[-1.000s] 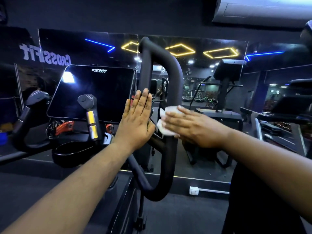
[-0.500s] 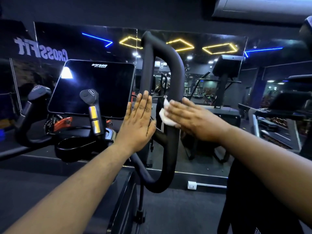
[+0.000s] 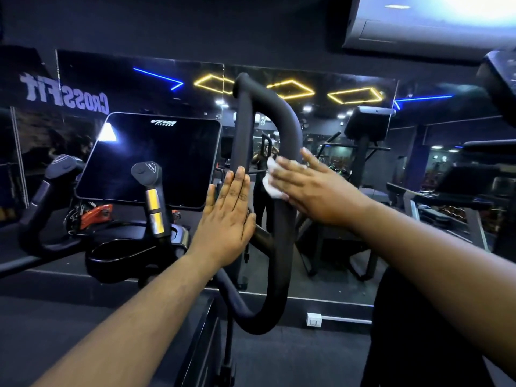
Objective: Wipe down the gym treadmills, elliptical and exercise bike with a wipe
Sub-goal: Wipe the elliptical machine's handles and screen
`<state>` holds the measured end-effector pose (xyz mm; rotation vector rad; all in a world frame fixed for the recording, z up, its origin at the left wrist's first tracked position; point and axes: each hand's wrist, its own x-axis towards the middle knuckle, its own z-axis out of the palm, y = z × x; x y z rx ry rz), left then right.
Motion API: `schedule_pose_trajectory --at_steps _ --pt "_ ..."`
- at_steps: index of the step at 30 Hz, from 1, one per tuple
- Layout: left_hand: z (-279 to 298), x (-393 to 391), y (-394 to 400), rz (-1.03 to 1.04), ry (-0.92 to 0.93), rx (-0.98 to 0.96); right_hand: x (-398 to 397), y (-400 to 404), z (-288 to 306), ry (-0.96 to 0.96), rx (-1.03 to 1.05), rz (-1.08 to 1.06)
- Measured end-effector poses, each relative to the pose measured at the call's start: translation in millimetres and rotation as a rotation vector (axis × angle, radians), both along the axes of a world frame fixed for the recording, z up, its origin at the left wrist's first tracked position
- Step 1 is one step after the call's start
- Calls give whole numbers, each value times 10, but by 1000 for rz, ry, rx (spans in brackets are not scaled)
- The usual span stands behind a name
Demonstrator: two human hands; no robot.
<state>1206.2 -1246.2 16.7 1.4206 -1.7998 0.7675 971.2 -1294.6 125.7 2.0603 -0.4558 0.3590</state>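
1. Wipe [image 3: 270,182] lies under flat right hand [image 3: 312,188], pressed on looped handle [image 3: 284,219]
2. Left hand [image 3: 227,219], fingers straight, steadies handle
3. Risk: unpinched wipe may slip off

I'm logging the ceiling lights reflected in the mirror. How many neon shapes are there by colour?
Yellow diamond outlines: 3, left, middle, right
Blue angled lines: 2, left, right
Total: 5
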Motion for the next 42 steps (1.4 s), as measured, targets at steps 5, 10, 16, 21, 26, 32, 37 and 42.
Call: schedule_pose_trajectory --at_steps 5,10,16,21,26,32,37,42 --pt "-2 -4 36 5 5 12 75 33 -343 -138 87 48" --pt "-21 -56 3 62 11 -1 -195 71 -1110 -116 128 270" --pt "117 -126 -35 231 -95 -46 47 -194 -251 -472 299 221" --pt "163 -182 -34 258 -114 -72 289 -113 -212 -766 569 319" --pt "139 -172 -47 258 -120 -61 229 25 -954 -763 593 419" --pt "145 -217 -21 252 -68 -74 204 -172 -366 -617 471 255" --pt "78 -216 32 273 -45 -22 245 -150 -155 -540 399 153" --pt "-116 -218 122 286 -44 -38 41 -65 -720 -366 230 199"
